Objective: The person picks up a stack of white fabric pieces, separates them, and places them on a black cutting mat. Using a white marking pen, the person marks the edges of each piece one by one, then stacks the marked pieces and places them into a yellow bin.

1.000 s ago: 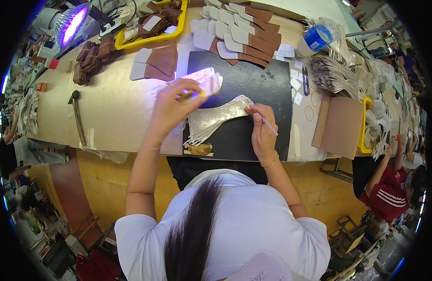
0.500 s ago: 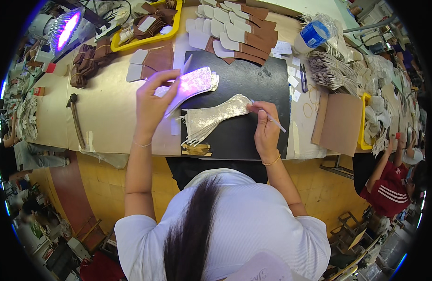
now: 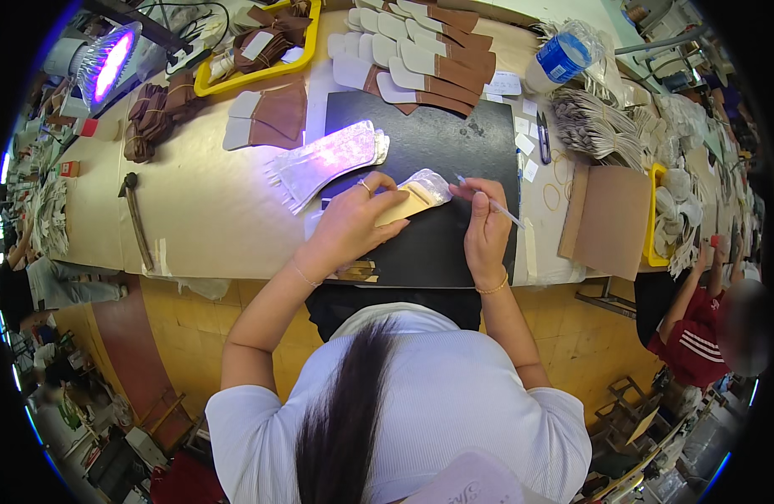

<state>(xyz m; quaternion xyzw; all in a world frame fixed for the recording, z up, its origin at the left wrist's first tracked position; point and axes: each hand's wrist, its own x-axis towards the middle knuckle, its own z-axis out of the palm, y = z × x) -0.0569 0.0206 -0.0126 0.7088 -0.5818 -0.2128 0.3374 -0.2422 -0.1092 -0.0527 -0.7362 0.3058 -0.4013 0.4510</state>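
My left hand (image 3: 353,220) is over the black work mat (image 3: 454,252), its thumb and fingers closed around a pale yellow piece (image 3: 403,207) with a shiny, rounded silver end (image 3: 429,185). Much of that piece is hidden under the hand. In my right hand (image 3: 486,231) is a thin whitish pen-like stick (image 3: 511,217), held between thumb and fingers close to the silver end. Beyond my left hand lies a fanned stack of shiny silver strap-shaped pieces (image 3: 324,164), lit purple-white by the lamp (image 3: 111,65).
Brown-and-white pieces (image 3: 441,63) lie in overlapping rows at the back. A yellow tray (image 3: 261,80) of brown bundles, a hammer (image 3: 135,218) and a blue-labelled bottle (image 3: 559,63) surround the mat. Cutters (image 3: 544,139) and a brown board (image 3: 605,218) are at right.
My left hand has come down and right, from above the lit stack onto the nearer pieces. The pale stick it held no longer shows clearly. My right hand has shifted slightly right.
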